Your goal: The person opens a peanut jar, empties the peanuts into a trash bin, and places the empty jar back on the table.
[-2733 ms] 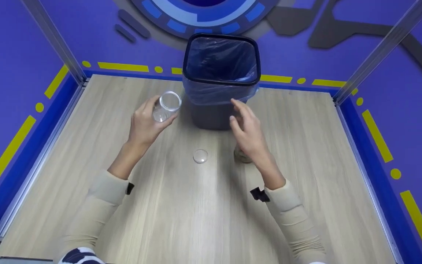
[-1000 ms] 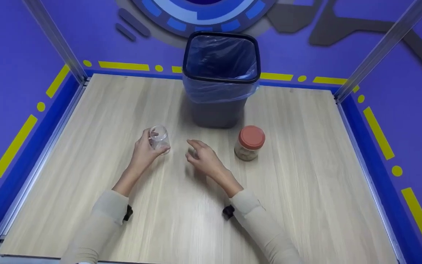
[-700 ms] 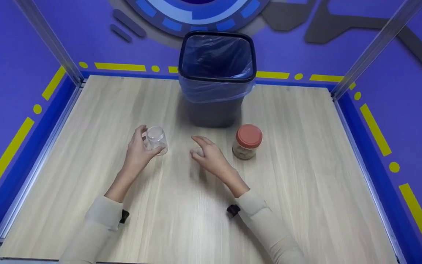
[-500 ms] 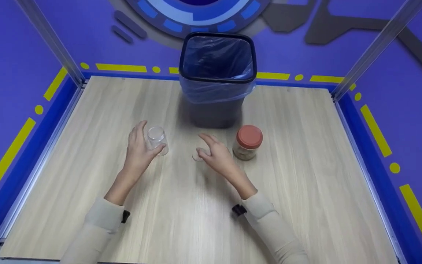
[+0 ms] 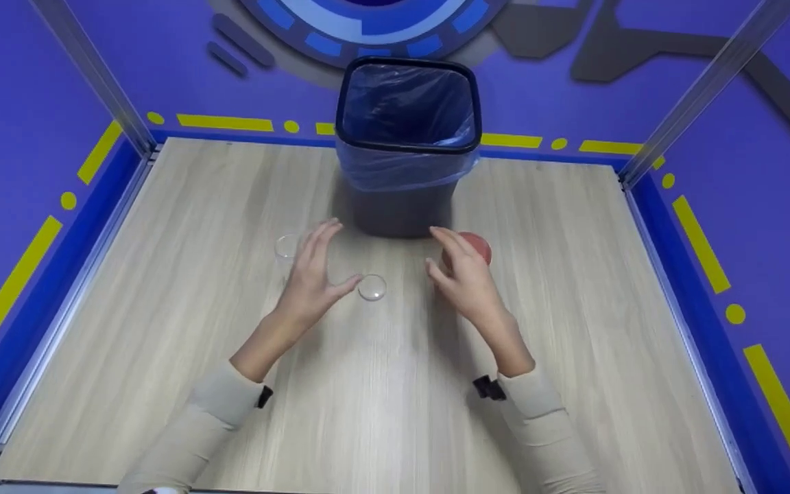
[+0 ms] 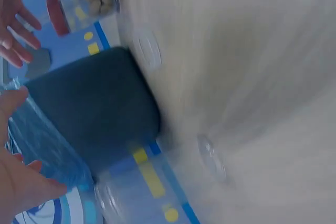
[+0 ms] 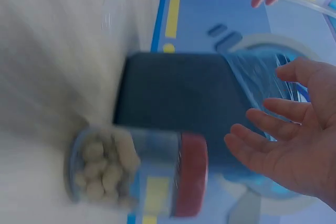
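My left hand (image 5: 316, 274) is off the table with its fingers spread, holding nothing. It partly hides a clear jar (image 5: 286, 245), which stands upright without a lid. Just right of the left thumb, a clear round disc like a lid (image 5: 372, 287) lies flat on the table. My right hand (image 5: 467, 278), fingers apart and loosely bent, is beside a jar with a red lid (image 5: 479, 247) and covers much of it in the head view. In the right wrist view that jar (image 7: 107, 169) holds pale tan lumps, and the right palm (image 7: 310, 150) is bare.
A dark bin (image 5: 405, 209) lined with a translucent bag stands at the back middle, behind the disc. The wood-look table (image 5: 367, 412) is enclosed by blue panels (image 5: 18, 82) at the back and sides, with metal posts at the corners.
My left hand has lowered the clear jar to the table, released it and moved right. My right hand has moved right, from near the disc to the red-lidded jar.
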Available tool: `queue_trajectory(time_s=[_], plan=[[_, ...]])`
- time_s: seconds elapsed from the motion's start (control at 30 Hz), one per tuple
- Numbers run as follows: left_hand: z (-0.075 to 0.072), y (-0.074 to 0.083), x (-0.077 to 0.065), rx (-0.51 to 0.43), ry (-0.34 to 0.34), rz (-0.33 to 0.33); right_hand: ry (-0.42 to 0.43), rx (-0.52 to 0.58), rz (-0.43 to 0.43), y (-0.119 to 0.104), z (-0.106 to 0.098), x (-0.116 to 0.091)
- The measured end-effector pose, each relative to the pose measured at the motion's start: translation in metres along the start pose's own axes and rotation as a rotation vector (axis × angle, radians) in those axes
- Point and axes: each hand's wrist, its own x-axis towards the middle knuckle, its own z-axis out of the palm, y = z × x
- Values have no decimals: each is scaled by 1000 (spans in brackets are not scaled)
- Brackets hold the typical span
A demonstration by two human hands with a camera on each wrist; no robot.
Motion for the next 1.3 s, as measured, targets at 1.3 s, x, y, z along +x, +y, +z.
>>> queue_trajectory(time_s=[1.3], plan=[[178, 21, 33, -412, -477, -463, -46, -46, 322, 91, -37, -15]])
